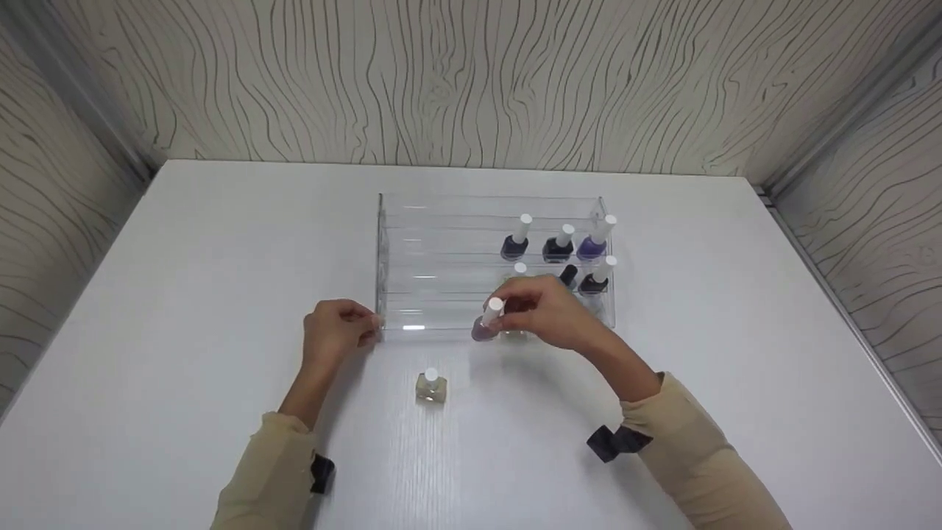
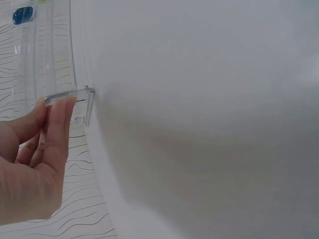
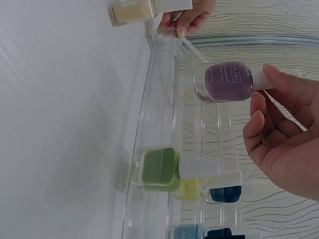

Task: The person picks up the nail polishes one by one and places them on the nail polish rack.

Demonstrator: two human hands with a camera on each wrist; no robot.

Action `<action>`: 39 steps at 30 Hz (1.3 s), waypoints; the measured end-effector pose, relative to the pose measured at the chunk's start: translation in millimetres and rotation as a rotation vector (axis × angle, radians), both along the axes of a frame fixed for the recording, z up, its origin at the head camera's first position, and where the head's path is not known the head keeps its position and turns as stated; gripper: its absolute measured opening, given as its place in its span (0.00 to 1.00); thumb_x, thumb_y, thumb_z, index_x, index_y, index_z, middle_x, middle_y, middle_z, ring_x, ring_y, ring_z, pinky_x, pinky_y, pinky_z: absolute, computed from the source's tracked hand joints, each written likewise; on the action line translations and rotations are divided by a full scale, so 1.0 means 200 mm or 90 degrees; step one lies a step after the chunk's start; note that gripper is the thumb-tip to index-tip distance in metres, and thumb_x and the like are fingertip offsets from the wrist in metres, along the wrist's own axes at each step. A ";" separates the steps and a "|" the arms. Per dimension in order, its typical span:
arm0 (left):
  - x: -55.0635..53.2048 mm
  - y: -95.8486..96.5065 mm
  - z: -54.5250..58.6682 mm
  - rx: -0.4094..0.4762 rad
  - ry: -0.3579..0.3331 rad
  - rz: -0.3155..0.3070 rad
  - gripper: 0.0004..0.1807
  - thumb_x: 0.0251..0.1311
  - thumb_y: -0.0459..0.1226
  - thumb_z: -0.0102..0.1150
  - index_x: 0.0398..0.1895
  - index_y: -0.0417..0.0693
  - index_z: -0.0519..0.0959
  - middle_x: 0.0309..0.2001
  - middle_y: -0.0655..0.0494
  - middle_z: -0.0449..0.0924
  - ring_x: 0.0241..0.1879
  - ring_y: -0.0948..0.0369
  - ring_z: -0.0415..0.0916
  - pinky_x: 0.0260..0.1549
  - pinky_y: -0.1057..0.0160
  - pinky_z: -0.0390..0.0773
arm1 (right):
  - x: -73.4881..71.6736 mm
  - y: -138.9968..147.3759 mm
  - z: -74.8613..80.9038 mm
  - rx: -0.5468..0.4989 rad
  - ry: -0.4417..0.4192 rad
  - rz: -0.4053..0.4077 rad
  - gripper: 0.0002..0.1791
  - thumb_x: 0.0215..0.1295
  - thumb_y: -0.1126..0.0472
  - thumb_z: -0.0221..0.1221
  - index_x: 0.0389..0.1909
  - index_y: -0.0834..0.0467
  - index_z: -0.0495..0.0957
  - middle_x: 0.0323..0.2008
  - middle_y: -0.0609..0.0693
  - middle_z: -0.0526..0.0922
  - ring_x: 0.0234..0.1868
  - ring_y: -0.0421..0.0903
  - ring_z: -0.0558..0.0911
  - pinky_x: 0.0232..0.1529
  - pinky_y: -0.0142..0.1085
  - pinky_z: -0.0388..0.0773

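Observation:
A bottle of purple nail polish [image 3: 227, 82] hangs by its white cap from the thumb and fingers of my right hand [image 1: 556, 313]. It is above the front tier of a clear stepped rack [image 1: 441, 302]. My left hand [image 1: 335, 331] pinches the rack's front left corner, seen close up in the left wrist view. A green nail polish [image 3: 159, 167] stands in the front tier, mostly hidden by my right hand in the head view. On the table before the rack stands a pale cream nail polish [image 1: 431, 388] with a white cap.
Several dark bottles and a violet nail polish [image 1: 591, 248] stand in the rack's right half, on the upper tiers. The white table [image 1: 257, 243] reaches back to a wood-grain patterned wall [image 1: 441, 81]. Patterned panels also flank both sides.

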State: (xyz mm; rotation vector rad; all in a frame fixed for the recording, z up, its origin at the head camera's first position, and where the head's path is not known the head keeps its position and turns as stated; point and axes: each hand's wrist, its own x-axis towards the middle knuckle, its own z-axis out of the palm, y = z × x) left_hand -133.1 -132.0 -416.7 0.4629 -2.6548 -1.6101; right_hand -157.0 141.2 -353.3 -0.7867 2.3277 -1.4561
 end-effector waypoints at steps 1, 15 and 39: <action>0.00 0.00 0.00 0.003 -0.002 0.001 0.03 0.50 0.28 0.62 0.27 0.33 0.81 0.23 0.48 0.80 0.21 0.61 0.78 0.21 0.69 0.77 | 0.00 0.01 0.01 0.001 -0.001 -0.004 0.10 0.49 0.72 0.63 0.36 0.65 0.81 0.31 0.51 0.80 0.30 0.44 0.75 0.30 0.29 0.73; 0.01 0.00 0.00 0.009 0.018 -0.008 0.02 0.50 0.27 0.62 0.26 0.33 0.80 0.22 0.48 0.80 0.22 0.58 0.80 0.21 0.69 0.78 | -0.05 0.22 0.14 0.061 -0.001 -0.062 0.14 0.50 0.69 0.65 0.40 0.67 0.80 0.33 0.54 0.80 0.35 0.45 0.78 0.36 0.30 0.77; 0.00 0.00 0.00 0.012 0.013 -0.004 0.02 0.51 0.26 0.62 0.26 0.33 0.80 0.24 0.47 0.81 0.23 0.57 0.80 0.22 0.69 0.79 | -0.11 0.45 0.02 0.075 -0.030 -0.148 0.15 0.51 0.69 0.65 0.41 0.69 0.79 0.35 0.56 0.81 0.34 0.43 0.78 0.36 0.29 0.78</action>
